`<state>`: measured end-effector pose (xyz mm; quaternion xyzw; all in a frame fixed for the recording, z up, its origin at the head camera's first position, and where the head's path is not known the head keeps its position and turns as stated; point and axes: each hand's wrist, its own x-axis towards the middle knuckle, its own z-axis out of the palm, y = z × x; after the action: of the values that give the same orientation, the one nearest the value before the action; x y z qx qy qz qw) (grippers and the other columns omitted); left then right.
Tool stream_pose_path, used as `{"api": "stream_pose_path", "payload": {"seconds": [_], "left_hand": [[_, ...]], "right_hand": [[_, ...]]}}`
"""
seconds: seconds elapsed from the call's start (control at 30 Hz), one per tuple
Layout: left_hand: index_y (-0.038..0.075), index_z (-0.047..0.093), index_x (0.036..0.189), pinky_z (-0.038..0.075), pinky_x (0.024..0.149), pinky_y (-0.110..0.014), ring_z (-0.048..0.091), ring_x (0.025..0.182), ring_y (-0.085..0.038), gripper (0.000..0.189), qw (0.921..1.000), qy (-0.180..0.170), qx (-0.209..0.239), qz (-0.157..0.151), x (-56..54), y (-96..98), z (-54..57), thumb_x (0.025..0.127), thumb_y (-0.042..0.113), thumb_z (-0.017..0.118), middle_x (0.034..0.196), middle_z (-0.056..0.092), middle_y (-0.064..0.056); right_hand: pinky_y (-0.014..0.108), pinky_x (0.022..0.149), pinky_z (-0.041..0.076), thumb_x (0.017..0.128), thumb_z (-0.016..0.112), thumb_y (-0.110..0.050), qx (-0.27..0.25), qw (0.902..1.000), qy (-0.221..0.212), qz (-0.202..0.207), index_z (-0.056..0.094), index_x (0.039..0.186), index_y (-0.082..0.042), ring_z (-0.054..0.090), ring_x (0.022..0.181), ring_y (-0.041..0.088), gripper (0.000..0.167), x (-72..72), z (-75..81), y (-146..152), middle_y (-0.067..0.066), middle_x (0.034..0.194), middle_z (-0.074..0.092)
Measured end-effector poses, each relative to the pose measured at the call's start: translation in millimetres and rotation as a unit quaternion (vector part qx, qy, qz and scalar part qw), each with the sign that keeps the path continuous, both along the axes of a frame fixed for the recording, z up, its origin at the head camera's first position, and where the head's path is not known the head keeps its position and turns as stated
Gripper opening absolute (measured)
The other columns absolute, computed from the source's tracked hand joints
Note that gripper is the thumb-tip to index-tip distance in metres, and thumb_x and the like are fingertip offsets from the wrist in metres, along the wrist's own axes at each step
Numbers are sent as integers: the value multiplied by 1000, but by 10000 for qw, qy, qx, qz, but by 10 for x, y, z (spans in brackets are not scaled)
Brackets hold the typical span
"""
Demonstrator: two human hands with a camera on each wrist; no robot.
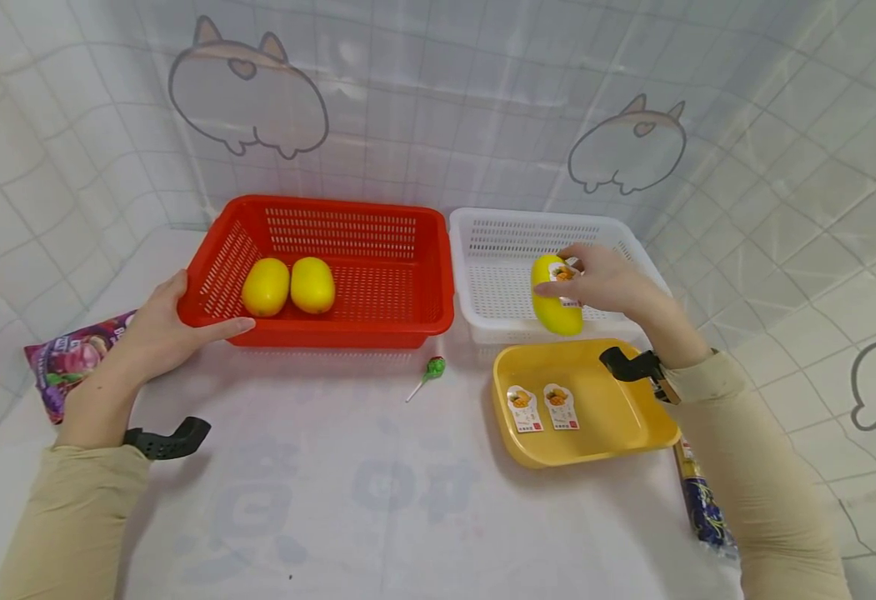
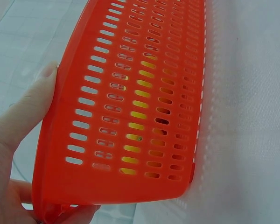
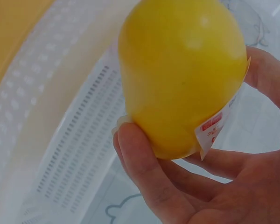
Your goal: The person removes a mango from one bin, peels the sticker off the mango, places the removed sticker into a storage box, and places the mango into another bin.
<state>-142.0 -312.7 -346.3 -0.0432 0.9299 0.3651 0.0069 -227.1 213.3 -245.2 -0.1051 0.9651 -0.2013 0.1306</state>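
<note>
My right hand (image 1: 604, 279) holds a yellow mango (image 1: 546, 307) by its sides, over the front part of the white basket (image 1: 483, 325). A printed label (image 3: 214, 128) is on the mango and stands partly off its skin in the right wrist view. At the left end of the red basket (image 1: 362, 337), my left hand (image 1: 163, 329) grips the rim, thumb and fingers on different sides of it. Two more yellow mangoes, one left (image 1: 265, 287) and one right (image 1: 312, 285), lie side by side inside the red basket; their yellow shows through its slots in the left wrist view.
A yellow tray (image 1: 516, 450) with two mango labels (image 1: 543, 408) lying in it stands before the white basket. A green lollipop (image 1: 434, 367) lies near the middle. A purple snack bag (image 1: 70, 362) is at far left, and a blue packet (image 1: 703, 508) lies by the right forearm.
</note>
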Motion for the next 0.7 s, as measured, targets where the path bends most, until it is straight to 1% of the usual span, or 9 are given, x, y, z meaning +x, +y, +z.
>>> {"api": "stream_pose_path", "payload": {"seconds": [0.1, 0.3, 0.4, 0.5, 0.57, 0.7], "left_hand": [[7, 3, 161, 46, 91, -69, 35, 125, -52, 114, 10000, -27, -20, 11, 4, -3, -6, 85, 62, 68, 149, 27, -33], [5, -3, 160, 44, 93, -71, 33, 125, -53, 119, 9998, -158, -66, 38, 8, -1, 2, 84, 65, 67, 150, 23, -36], [4, -1, 160, 44, 92, -71, 34, 124, -53, 118, 9999, -157, -57, 16, 6, 0, 14, 84, 65, 67, 149, 25, -35], [4, 1, 160, 45, 92, -70, 35, 124, -52, 116, 9999, -114, -39, -2, -2, -2, 23, 85, 63, 67, 148, 28, -34], [5, 4, 160, 45, 91, -70, 36, 124, -51, 114, 10000, -78, -14, -11, -10, 0, 21, 85, 62, 68, 148, 29, -32], [5, 4, 160, 45, 92, -70, 36, 124, -52, 114, 10000, -74, -16, -20, -22, -3, 8, 85, 61, 69, 148, 29, -33]], "right_hand": [[37, 80, 51, 87, 70, -57, 57, 10000, 5, 39, 44, 145, -6, 62, 88, 26, 81, 46, 0, -43, 16, 121, 60], [45, 90, 51, 87, 69, -56, 90, 10000, -26, 13, 41, 147, -7, 62, 93, 27, 82, 119, -7, -108, 19, 134, 54], [47, 93, 50, 88, 70, -55, 94, 10000, 19, 23, 42, 147, -8, 63, 94, 28, 81, 170, -11, -145, 19, 136, 52], [48, 94, 50, 88, 70, -54, 52, 9998, 149, 94, 44, 145, -7, 62, 97, 30, 79, 228, -17, -189, 20, 136, 53], [47, 91, 51, 87, 70, -55, 56, 9996, 218, 147, 45, 144, -7, 61, 98, 31, 78, 272, -30, -217, 20, 134, 54], [46, 90, 51, 86, 69, -58, 123, 9994, 230, 247, 44, 147, -10, 57, 105, 32, 81, 377, -64, -272, 19, 134, 55]]}}
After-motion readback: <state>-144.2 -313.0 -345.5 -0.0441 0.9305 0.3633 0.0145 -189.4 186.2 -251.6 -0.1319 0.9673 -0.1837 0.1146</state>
